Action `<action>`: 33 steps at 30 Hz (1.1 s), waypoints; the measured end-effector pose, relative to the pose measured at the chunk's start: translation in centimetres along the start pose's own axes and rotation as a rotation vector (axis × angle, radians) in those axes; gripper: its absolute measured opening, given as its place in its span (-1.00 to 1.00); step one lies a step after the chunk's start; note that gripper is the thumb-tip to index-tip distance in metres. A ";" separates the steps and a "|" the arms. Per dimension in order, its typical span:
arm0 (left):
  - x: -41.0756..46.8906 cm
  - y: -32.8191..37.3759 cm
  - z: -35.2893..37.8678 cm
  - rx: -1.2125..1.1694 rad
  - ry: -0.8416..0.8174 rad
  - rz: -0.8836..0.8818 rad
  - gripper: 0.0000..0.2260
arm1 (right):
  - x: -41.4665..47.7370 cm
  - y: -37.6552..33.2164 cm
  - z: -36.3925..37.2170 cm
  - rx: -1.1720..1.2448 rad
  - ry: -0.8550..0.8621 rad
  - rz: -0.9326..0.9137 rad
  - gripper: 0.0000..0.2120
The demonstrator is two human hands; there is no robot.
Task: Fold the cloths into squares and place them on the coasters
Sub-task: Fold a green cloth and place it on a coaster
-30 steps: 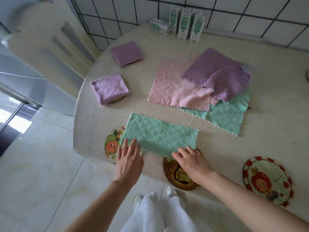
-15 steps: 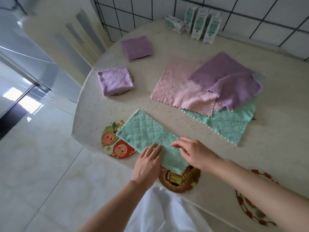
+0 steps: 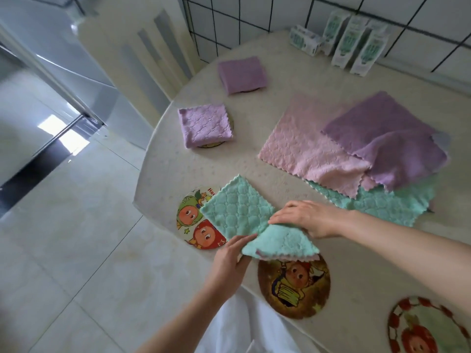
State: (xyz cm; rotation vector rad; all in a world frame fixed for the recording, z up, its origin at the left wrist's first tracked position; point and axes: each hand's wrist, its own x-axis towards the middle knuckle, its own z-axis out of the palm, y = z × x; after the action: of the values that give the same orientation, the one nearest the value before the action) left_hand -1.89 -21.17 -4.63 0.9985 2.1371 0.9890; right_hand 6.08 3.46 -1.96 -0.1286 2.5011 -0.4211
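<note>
Looking down at a mint cloth (image 3: pixel 239 212) near the front edge of the table (image 3: pixel 318 80), laid out on a diagonal. Far end flat and overlapping part of the cartoon coaster (image 3: pixel 191 220) with the green and red faces. Near end lifted and turned back as a flap, its scalloped edge right at the top rim of the brown coaster (image 3: pixel 293 284).

Left grip (image 3: pixel 229 261) pinching the flap's corner, fingers on top of the fabric. Right grip (image 3: pixel 305 220) not clenched, just flat fingers pressing down on the cloth's middle where the flap starts.

Further back on the left, a lilac square (image 3: pixel 205 124) and a purple square (image 3: pixel 242 73), both folded and each parked on its own coaster with only a sliver of rim peeking out.

Off to the right, a loose pile still unfolded: pink cloth (image 3: pixel 305 149), purple cloth (image 3: pixel 390 143) slumped over it, second mint cloth (image 3: pixel 382 205) underneath at the bottom.

Also a red-rimmed coaster (image 3: pixel 428 327) down in the near right corner, partly cut off by the frame. Cartons (image 3: pixel 356 42) lined up at the back against the tiled wall, one lying on its side.
</note>
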 end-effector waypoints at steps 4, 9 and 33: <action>1.7 -0.5 -1.1 -0.503 0.096 -0.443 -0.84 | 2.2 -0.1 -1.6 0.358 0.022 0.184 -0.65; 3.6 -1.3 -2.7 -1.009 0.087 -0.751 -0.81 | 5.6 -0.1 -1.9 0.553 0.174 0.387 -0.60; 7.3 -3.7 -7.6 -0.529 0.239 -0.810 -0.89 | 9.0 -1.5 -2.5 0.623 0.321 0.605 -0.78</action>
State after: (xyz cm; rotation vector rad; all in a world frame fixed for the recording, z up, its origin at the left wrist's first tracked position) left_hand -12.97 -19.74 -4.73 -0.2475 1.9919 1.1619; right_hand -2.70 1.04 -4.44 0.9739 2.4130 -0.9754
